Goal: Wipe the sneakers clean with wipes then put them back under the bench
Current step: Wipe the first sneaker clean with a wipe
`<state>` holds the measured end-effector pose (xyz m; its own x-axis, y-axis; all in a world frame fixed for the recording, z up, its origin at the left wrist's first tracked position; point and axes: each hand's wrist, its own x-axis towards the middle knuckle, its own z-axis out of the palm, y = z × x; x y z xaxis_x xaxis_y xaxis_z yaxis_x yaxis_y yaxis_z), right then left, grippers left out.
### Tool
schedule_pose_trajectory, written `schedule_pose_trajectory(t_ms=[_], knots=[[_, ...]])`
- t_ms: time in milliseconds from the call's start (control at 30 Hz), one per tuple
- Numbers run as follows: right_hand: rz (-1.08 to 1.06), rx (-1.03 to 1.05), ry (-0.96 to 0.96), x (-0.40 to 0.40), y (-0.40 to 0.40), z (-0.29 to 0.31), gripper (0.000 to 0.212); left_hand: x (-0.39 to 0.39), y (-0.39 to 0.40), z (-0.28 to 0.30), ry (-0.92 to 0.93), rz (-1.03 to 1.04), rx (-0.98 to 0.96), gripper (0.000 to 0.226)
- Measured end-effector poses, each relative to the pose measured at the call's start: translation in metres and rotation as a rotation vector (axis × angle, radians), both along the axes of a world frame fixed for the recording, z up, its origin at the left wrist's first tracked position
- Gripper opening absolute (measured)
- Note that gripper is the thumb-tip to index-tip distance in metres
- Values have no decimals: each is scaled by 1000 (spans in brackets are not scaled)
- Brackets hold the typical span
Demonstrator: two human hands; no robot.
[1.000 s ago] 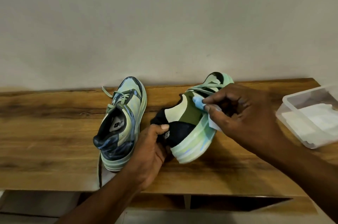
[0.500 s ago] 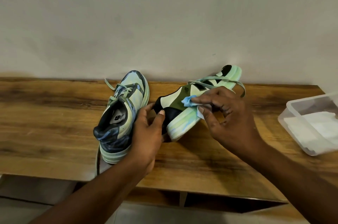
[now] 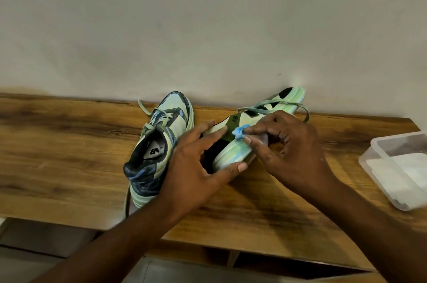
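Head view, looking down past both forearms. Nearest, at 6 o'clock, the front edge of the wooden counter point(image 3: 69, 167), with dark openings beneath it.

Left hand point(image 3: 196, 167) sat near centre, fingers spread and lightly curved round the heel end of the tilted sneaker point(image 3: 231, 153), thumb under the sole edge, fingertips on the upper: a loose steadying hold, not a clamp. Right hand point(image 3: 288, 151), at 3 o'clock of the left, pinched a bunched wipe point(image 3: 240, 131) between thumb and forefinger and pressed it to the sneaker's side, where the olive panel meets the pale green midsole. Most of the wipe was hidden under the fingers.

Tilted sneaker lay on its side, heel toward the viewer, toe toward 1 o'clock against the wall point(image 3: 208, 28), lace looping over the right hand. Second sneaker point(image 3: 159, 144) stood upright just beside it at 9 o'clock, touching the left hand's back or nearly so; cannot tell which.

At 3 o'clock, well apart, a clear plastic tub point(image 3: 392, 162) held white wipes.

Handling judgement: sneaker looked light, foam sole firm, upper soft and yielding under pressure. Best hold seemed the heel counter or the midsole. Loose laces could snag; the damp wipe could slip on the smooth sole.
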<state>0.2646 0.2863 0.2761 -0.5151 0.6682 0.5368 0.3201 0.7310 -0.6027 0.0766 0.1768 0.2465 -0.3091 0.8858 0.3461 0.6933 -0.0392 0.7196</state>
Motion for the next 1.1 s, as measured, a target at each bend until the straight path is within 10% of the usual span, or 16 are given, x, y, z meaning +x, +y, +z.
schedule_pose_trajectory(t_ms=[300,500,700,933,1100], knots=[[140,100,-132,1,-34,-2,27,1,1,3,38,-38,15,78],[-135,9,-34,11,-1,2,22,7,0,4,50,-35,24,84],[134,32,-148,-1,-33,3,28,5,2,4,22,-51,53,78],[-135,50,-80,2,-7,5,24,9,0,4,34,-44,32,82],[193,-6,-171,-2,-31,10,21,7,2,5,30,-68,65,74]])
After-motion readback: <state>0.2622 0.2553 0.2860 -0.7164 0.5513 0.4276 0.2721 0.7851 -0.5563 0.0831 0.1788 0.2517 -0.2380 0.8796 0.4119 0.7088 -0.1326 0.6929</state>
